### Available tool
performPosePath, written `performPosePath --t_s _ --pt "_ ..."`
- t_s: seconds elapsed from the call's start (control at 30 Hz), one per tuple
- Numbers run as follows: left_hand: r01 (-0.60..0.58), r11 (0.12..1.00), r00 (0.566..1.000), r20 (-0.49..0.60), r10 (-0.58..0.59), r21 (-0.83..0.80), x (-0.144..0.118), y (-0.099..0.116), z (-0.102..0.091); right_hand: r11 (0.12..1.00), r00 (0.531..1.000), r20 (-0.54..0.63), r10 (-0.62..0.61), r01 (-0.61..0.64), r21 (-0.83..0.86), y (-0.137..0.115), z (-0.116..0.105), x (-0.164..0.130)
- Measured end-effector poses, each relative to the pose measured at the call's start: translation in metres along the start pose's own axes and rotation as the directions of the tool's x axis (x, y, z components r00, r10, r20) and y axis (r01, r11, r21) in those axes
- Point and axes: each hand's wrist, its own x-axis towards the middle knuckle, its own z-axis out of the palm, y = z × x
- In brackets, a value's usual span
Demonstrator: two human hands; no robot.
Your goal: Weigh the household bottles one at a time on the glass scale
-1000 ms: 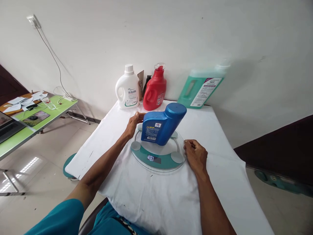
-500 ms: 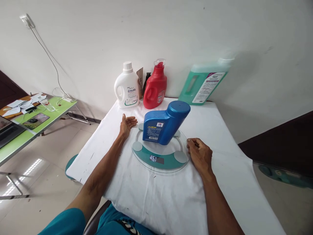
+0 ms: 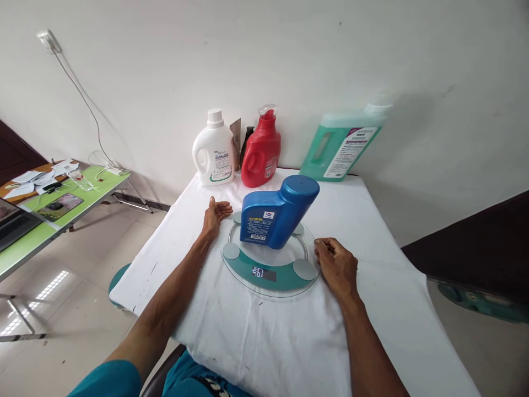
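A blue plastic bottle (image 3: 268, 218) stands on a round glass scale (image 3: 264, 275), its capped neck leaning right. Lit digits show on the scale's dark display (image 3: 263, 273), but I cannot read them surely. My left hand (image 3: 215, 216) lies at the scale's back left edge, fingers stretched out and holding nothing. By the right rim, my right hand (image 3: 336, 264) rests on the cloth with its fingers curled in. I see no object inside those fingers; whether they touch the glass is hard to tell.
Along the wall stand a white detergent bottle (image 3: 215, 151), a red bottle (image 3: 262, 149) and a green jug (image 3: 343, 146), with a brown pouch (image 3: 236, 140) and a black bottle (image 3: 247, 140) between the first two. A green table (image 3: 97, 190) with a laptop (image 3: 16, 226) is at left.
The view has shifted slightly, so everything sits a little lower in the picture. Both hands, the blue bottle and the scale keep their places relative to one another.
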Motion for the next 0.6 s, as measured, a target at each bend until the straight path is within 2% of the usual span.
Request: performPosePath --t_s 0.6 --pt "-0.006 1.0 1.0 -0.003 0.006 0.02 -0.0006 -0.0003 0.0006 1.0 1.0 -0.002 0.008 -0.008 -0.022 0.0032 0.0021 0.0018"
